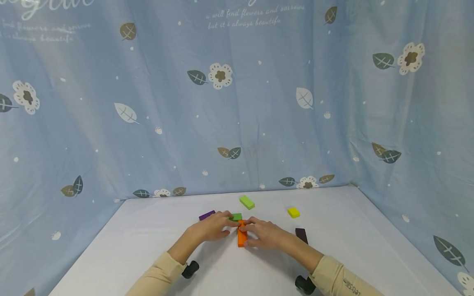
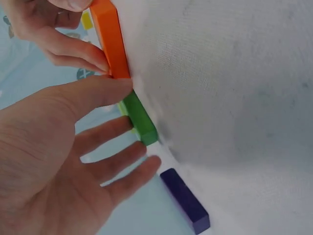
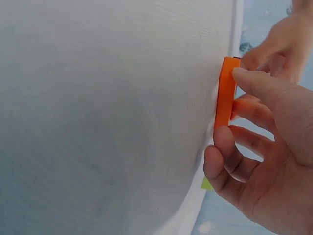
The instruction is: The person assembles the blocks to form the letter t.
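An orange block (image 1: 242, 238) lies on the white table, its far end close to a green block (image 1: 237, 216). My right hand (image 1: 264, 234) holds the orange block, thumb near its closer end and fingers along its side. In the right wrist view, the thumb overlaps the orange block (image 3: 226, 93) and the outer fingers curl. My left hand (image 1: 214, 226) reaches to where the two blocks meet, with a finger touching the orange one. The left wrist view shows its other fingers fairly straight beside the green block (image 2: 141, 120). A purple block (image 2: 186, 200) lies beyond them.
A light green block (image 1: 247, 202) lies farther back, with a yellow block (image 1: 293, 212) to its right. Near the right forearm is a dark block (image 1: 301, 235). A blue patterned curtain (image 1: 259, 115) stands behind the table (image 1: 148, 230).
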Demonstrator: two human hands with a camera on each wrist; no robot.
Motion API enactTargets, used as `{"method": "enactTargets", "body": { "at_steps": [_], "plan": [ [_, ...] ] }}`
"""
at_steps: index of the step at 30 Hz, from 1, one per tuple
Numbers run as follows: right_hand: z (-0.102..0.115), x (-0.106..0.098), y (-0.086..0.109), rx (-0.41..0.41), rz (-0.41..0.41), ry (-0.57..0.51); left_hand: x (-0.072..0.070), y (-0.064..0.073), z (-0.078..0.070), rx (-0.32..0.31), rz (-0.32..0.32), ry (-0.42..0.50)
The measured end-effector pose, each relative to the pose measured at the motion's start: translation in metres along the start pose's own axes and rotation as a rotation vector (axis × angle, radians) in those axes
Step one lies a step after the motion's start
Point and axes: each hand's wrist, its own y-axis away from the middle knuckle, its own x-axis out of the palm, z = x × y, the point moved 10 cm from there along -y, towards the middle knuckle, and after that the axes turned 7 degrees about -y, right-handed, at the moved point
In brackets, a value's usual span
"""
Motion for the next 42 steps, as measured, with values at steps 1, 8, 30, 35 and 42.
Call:
{"method": "enactTargets", "body": {
  "at_steps": [1,8,30,35,42],
  "plan": [
    [0.0,0.0,0.0,-0.003,0.0,0.004,0.0,0.001,-0.001,-0.004,0.01,-0.009],
    [0.0,0.0,0.001,-0.027,0.021,0.018,0.004,0.005,0.0,-0.069,0.072,-0.051],
    [-0.002,-0.003,-0.001,-0.092,0.046,-0.089,0.02,0.012,0.007,-0.125,0.192,0.151],
    [0.0,-0.005,-0.001,-0.134,0.058,-0.122,0.019,0.012,0.005,-0.139,0.168,0.147],
    [0.002,-0.007,-0.001,-0.151,0.086,-0.114,0.017,0.013,0.006,-0.192,0.147,0.159]
  ]
}}
